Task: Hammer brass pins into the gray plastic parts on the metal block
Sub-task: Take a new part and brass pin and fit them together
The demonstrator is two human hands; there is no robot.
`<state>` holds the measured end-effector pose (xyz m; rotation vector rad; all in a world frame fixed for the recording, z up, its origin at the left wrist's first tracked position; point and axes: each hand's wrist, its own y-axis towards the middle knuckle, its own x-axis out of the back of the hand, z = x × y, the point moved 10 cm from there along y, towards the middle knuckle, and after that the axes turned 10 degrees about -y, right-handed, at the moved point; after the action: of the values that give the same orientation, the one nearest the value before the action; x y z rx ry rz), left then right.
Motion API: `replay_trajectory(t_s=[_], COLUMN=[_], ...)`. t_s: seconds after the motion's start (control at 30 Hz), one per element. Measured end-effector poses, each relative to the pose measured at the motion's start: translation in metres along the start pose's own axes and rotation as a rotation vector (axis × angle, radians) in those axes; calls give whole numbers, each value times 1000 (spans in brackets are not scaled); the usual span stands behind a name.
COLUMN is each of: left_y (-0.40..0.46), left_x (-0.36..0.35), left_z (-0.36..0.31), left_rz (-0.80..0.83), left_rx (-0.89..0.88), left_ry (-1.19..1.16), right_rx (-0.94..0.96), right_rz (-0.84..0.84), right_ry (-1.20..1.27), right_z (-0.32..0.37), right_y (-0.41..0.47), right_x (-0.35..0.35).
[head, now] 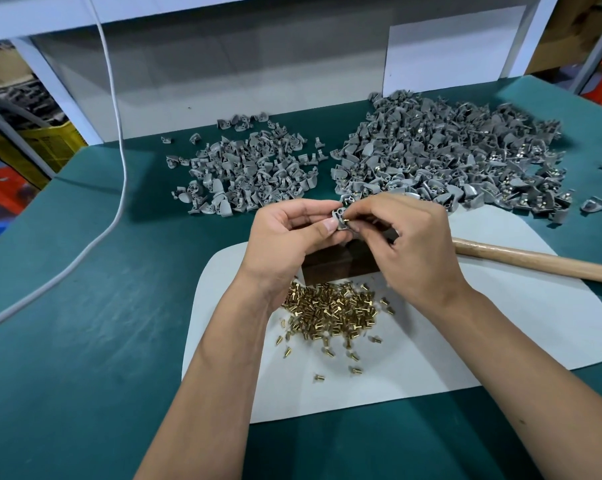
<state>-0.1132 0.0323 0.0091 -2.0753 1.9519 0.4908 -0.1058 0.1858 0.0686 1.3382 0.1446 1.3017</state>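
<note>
The left hand pinches a gray plastic part in its fingers. The right hand fingers pinch a brass pin against it. Below both hands lie loose brass pins.

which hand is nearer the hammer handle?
Right. The right hand sits just beside the end of the hammer handle; the left hand is farther off, across the gray part both pinch.

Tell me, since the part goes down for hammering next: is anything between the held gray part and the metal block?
Nothing visible. The left hand and right hand hold the gray part directly above the metal block, whose visible top is bare, though the hands hide much of it.
</note>
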Motion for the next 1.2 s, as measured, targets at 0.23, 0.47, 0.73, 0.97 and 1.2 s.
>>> replay_trajectory(t_s=[0.23, 0.47, 0.73, 0.97, 1.2], left_y=[-1, -4, -5, -5, -4], left_x=[-2, -9, -11, -11, -12], left_z=[-2, -21, -15, -11, -9], left_rz=[-5, -31, -85, -104, -108], left_rx=[-3, -281, -295, -256, -276], left_ry=[-19, 265, 241, 201, 260], right_rx=[-28, -110, -152, -171, -237], right_rz=[-44, -24, -5, -15, -6], right_ry=[-40, -1, -9, -8, -29], right_z=[-1, -6, -6, -4, -5], right_y=[2, 3, 1, 1, 0], right_x=[5, 3, 0, 2, 2])
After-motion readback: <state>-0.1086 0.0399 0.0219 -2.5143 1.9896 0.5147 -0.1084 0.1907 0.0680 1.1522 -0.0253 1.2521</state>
